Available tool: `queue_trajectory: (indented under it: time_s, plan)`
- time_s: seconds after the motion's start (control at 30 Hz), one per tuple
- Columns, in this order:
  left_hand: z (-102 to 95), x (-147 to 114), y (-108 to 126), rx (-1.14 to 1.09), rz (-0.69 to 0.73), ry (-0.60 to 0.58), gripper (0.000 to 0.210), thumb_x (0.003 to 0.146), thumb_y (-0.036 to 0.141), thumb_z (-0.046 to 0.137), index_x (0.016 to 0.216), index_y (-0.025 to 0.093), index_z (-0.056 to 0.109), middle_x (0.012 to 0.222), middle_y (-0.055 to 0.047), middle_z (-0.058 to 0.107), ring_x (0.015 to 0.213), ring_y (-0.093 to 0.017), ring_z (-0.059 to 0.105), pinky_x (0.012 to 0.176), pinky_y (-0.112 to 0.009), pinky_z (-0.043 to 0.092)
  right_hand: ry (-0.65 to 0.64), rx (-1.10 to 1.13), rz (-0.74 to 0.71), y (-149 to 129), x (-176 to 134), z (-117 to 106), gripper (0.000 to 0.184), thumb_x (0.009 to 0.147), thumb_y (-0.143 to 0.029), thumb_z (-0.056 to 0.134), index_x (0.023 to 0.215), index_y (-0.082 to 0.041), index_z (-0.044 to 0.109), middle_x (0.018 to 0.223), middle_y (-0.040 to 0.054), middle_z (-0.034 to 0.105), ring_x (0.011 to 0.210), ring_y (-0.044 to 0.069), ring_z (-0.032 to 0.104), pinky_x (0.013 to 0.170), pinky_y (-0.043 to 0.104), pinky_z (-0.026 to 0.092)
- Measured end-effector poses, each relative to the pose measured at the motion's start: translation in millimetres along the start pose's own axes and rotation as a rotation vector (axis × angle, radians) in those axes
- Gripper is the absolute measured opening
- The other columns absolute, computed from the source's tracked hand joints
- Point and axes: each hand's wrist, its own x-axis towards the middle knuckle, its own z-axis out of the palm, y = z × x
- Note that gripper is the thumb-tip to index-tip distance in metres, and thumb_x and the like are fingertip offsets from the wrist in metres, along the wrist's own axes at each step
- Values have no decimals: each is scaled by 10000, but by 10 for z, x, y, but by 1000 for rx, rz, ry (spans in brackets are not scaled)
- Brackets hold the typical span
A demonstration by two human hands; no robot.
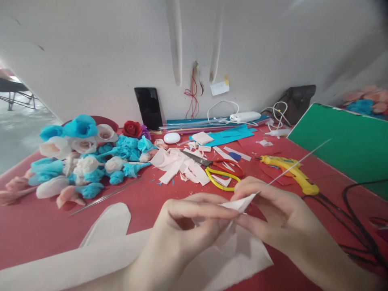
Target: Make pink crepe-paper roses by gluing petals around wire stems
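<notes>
Between my two hands is a piece of white crepe paper (241,203), folded to a point around the end of a thin wire stem (298,163) that slants up to the right. My left hand (189,226) pinches the paper from the left with thumb and fingers. From the right, my right hand (273,214) pinches the same paper close to the stem. Beneath the hands lies a long pale paper strip (106,254), its right end partly hidden. A rounded white paper petal (110,222) rests just beyond the strip.
Paper flowers (87,161), blue, white and pink, crowd the left. Paper scraps (182,165), scissors (224,171) and a yellow glue gun (291,169) with a black cord lie ahead. A phone (148,108) leans on the wall; a green board (339,141) stands right.
</notes>
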Motion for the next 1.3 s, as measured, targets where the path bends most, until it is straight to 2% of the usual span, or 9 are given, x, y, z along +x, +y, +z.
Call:
queue_trajectory:
  time_s: [0.13,0.27,0.37,0.43,0.6,0.8,0.93,1.17,1.3]
  plan:
    - [3,-30,24,94,114,-1,183,758,196,671,704,349,755,998,35,660,862,-131,612,732,-170,488,20,-16,-58,26,18,-58,94,772,-245,669,849,-277,626,869,-26,549,850,110,528,702,151,458]
    - [-48,-48,73,167,239,107,75,756,310,688,760,365,739,1140,79,619,1234,-163,420,961,-167,391,-55,115,18,-14,10,-67,113,787,-238,663,883,-282,622,922,-25,581,846,107,568,672,139,498]
    - [-98,-6,122,169,217,174,96,812,346,627,780,358,716,1132,103,603,1205,-122,435,930,-122,387,-73,172,109,-21,-7,-53,128,776,-190,646,880,-260,621,908,-16,583,855,116,569,653,143,495]
    - [-114,36,148,190,173,152,105,820,312,625,806,352,721,1095,93,613,1156,-111,473,910,-109,390,-76,172,147,3,-15,-52,143,751,-148,640,859,-238,618,870,-13,576,841,119,567,664,153,489]
    - [-106,74,154,135,50,-38,131,786,305,666,882,372,725,1155,85,591,1198,-121,439,928,-126,391,-301,206,148,93,-4,-84,150,807,-209,611,949,-255,631,911,20,627,842,172,616,694,246,527]
    - [-101,66,95,69,-5,-192,95,754,268,703,804,341,738,1248,75,539,1256,-165,394,1029,-234,329,-356,209,145,105,-8,-60,128,817,-261,625,903,-352,653,974,-42,637,918,142,608,717,193,508]
    - [-112,80,39,20,40,-199,134,732,235,723,789,357,732,1213,64,555,1261,-181,389,1056,-294,307,-333,265,167,93,-33,-33,83,812,-257,648,868,-318,657,980,-43,622,944,124,582,751,172,490]
    - [-88,84,67,93,30,-133,119,726,157,688,707,268,725,1129,24,569,1200,-197,446,1033,-318,326,-341,275,275,67,21,-51,48,812,-276,665,843,-242,676,805,-21,554,757,83,499,654,136,410]
    - [-79,96,88,139,-23,-103,75,716,173,691,679,237,704,1107,22,541,1138,-195,488,992,-311,359,-378,249,212,109,28,-78,71,829,-273,644,822,-203,652,735,-26,490,697,72,435,610,144,357]
